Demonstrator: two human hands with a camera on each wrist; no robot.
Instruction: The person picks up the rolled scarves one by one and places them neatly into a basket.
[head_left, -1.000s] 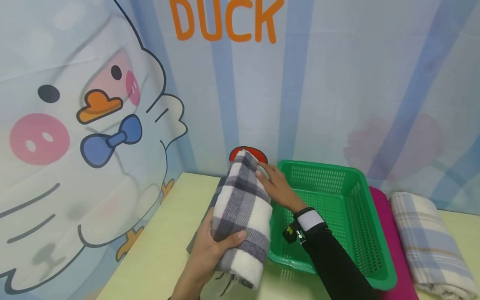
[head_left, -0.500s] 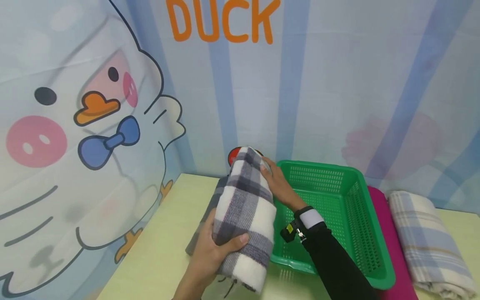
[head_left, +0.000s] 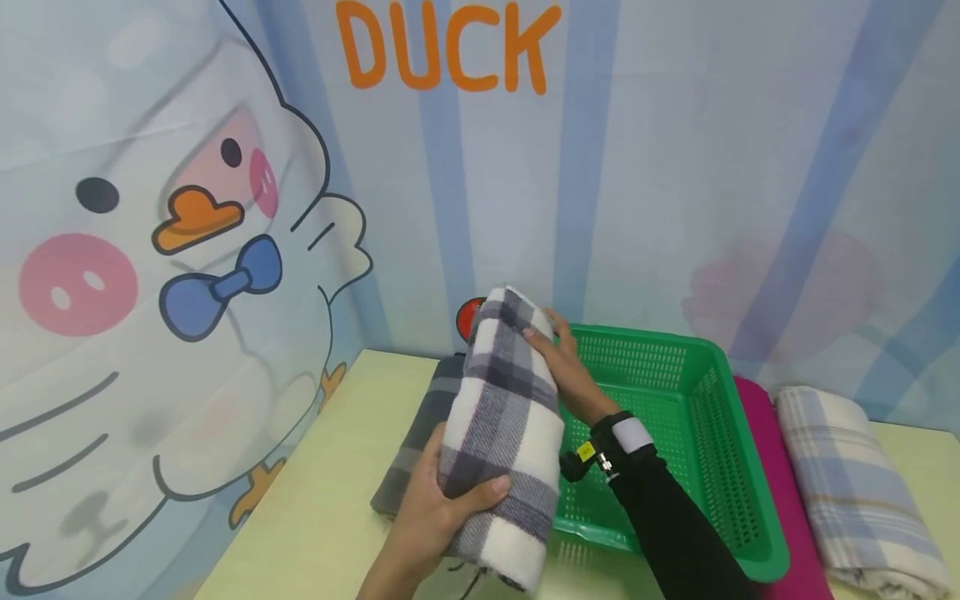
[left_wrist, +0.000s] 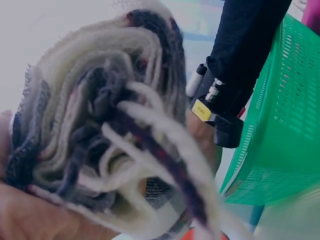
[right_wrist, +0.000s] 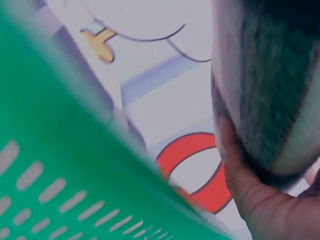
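Note:
A rolled grey-and-white plaid blanket (head_left: 504, 417) is lifted off the table, just left of a green plastic basket (head_left: 697, 450). My left hand (head_left: 442, 521) grips its near end, thumb across the top. My right hand (head_left: 558, 358) holds its far end, fingers curled over the fabric. In the left wrist view the blanket's rolled end and fringe (left_wrist: 115, 135) fill the frame, with the right wrist's black sleeve (left_wrist: 240, 55) behind. The right wrist view shows the blanket (right_wrist: 270, 75) resting on my right hand (right_wrist: 255, 195) over the basket rim (right_wrist: 75, 165).
A dark grey folded cloth (head_left: 420, 433) lies on the pale yellow table (head_left: 315, 500) under the blanket. Right of the basket lie a magenta mat (head_left: 780, 492) and a light blue plaid blanket (head_left: 855, 483). A cartoon duck backdrop (head_left: 195, 250) hangs close behind.
Both hands have raised the plaid blanket and shifted it slightly right, toward the green basket. More of the grey cloth beneath shows.

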